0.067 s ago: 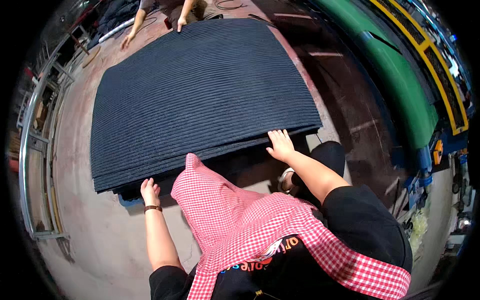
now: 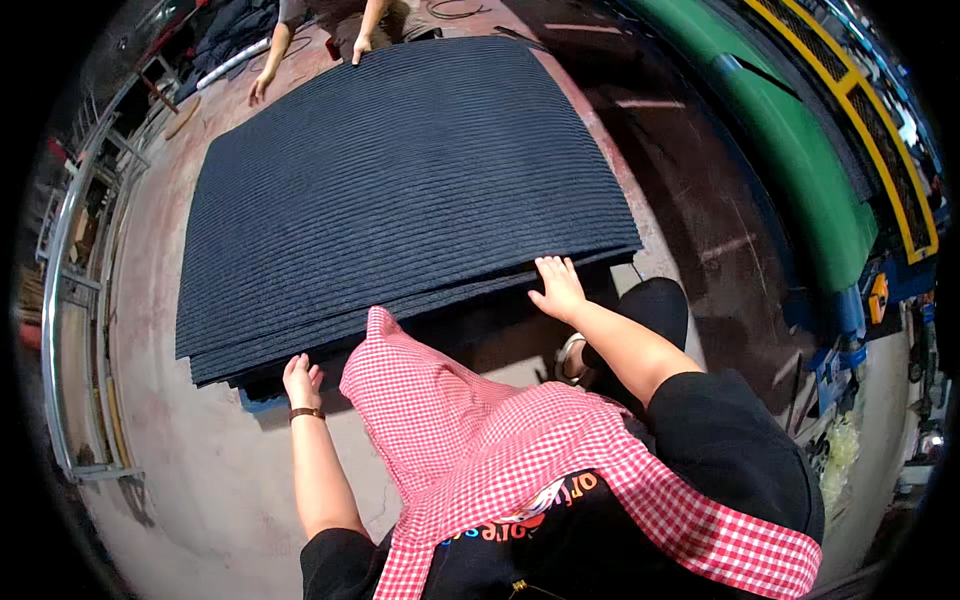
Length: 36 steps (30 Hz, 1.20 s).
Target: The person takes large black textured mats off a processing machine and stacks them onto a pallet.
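Observation:
A stack of dark navy ribbed mats [image 2: 400,180] lies in front of me, its near edges showing several uneven layers. My right hand [image 2: 558,290] rests with stretched fingers on the near edge of the stack, toward its right corner, thumb apart. Just in front of the stack's near left edge is my left hand [image 2: 302,382], palm side toward the mats, fingers loosely bent and apart. Nothing shows in its grip; whether its fingertips touch the mats I cannot tell. At the far edge, another person's hand [image 2: 362,48] touches the top mat, while their other hand [image 2: 260,88] hangs beside the far left corner.
A metal rail frame [image 2: 62,270] stands at the left. On the right are a long green roll [image 2: 800,160] and a yellow-framed guard [image 2: 890,150]. Below the stack's right corner is a dark-clad knee [image 2: 655,310]. Cables [image 2: 455,10] lie beyond the far edge.
The top mat's near left corner has shifted slightly to the left. The other person's hand beside the far left corner has moved a little to the right. My hands have barely moved.

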### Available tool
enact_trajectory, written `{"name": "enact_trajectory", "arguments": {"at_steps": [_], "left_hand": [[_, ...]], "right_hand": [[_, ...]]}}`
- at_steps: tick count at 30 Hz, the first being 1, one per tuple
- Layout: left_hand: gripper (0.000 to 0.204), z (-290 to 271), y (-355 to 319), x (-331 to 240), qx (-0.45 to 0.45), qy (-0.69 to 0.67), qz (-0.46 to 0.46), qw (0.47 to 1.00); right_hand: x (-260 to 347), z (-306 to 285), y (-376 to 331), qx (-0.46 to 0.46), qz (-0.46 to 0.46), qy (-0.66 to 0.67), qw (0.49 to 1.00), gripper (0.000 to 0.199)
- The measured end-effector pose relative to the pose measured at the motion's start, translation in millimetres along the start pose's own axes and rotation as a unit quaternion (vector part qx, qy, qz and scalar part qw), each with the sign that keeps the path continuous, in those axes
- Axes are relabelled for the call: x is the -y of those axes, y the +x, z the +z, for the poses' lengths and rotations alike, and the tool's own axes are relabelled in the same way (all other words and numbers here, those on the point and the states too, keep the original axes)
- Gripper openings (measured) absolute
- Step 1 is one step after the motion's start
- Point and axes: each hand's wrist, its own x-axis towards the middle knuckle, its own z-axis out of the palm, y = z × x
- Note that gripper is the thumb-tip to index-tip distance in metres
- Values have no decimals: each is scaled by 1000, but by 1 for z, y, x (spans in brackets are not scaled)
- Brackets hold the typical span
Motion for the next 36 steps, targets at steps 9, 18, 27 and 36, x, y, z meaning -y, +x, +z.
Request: {"name": "enact_trajectory", "arguments": {"at_steps": [9, 18, 27, 36], "left_hand": [[40, 61, -9, -31, 7, -126, -54, 991], [54, 54, 28, -5, -97, -275, -129, 948], [21, 85, 13, -11, -148, -273, -119, 943], [23, 95, 19, -5, -153, -259, -127, 945]], "right_hand": [[16, -18, 66, -132, 552, 696, 441, 22], [-49, 37, 72, -169, 508, 667, 517, 18], [-73, 38, 73, -251, 528, 640, 498, 33], [-100, 12, 58, -79, 598, 542, 585, 10]]}}
